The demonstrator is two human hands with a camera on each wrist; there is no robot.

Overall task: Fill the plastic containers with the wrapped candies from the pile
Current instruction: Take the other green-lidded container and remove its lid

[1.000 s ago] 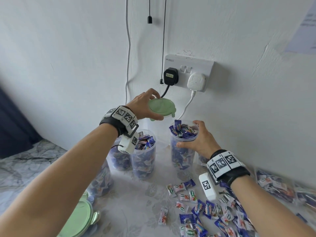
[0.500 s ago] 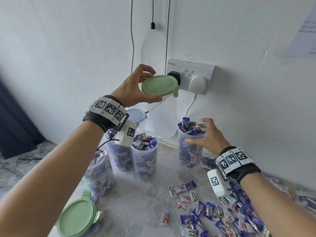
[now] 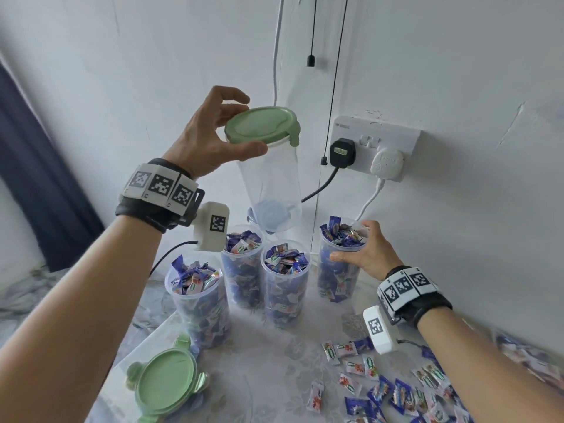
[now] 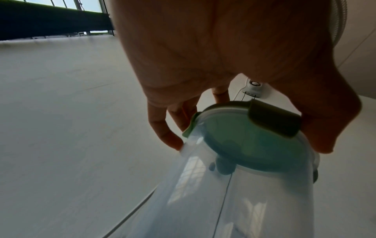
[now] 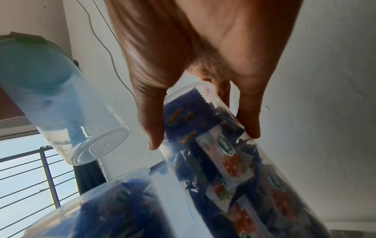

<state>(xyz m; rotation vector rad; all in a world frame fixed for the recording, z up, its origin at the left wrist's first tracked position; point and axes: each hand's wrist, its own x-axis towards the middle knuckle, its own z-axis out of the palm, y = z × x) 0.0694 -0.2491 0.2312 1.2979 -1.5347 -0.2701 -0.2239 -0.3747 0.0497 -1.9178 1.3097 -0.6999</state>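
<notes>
My left hand (image 3: pixel 213 138) holds an empty clear container (image 3: pixel 271 184) by its green lid (image 3: pixel 261 125), lifted above the table; in the left wrist view the fingers (image 4: pixel 167 133) curl round the lid rim (image 4: pixel 254 145). My right hand (image 3: pixel 363 253) grips the rim of a full candy container (image 3: pixel 337 270) at the back right, thumb and fingers (image 5: pixel 150 122) on its wall (image 5: pixel 223 153). Three more full containers (image 3: pixel 285 285) stand left of it. Loose wrapped candies (image 3: pixel 375 389) lie scattered at the front right.
A stack of green lids (image 3: pixel 166 383) lies at the front left. A wall socket (image 3: pixel 372 148) with two plugs and hanging cables sits behind the containers. A blue lid (image 3: pixel 268 215) shows behind the lifted container. A dark curtain (image 3: pixel 39 193) hangs at the left.
My left hand has risen, lifting the lidded empty container clear off the table. My right hand stays on the full container.
</notes>
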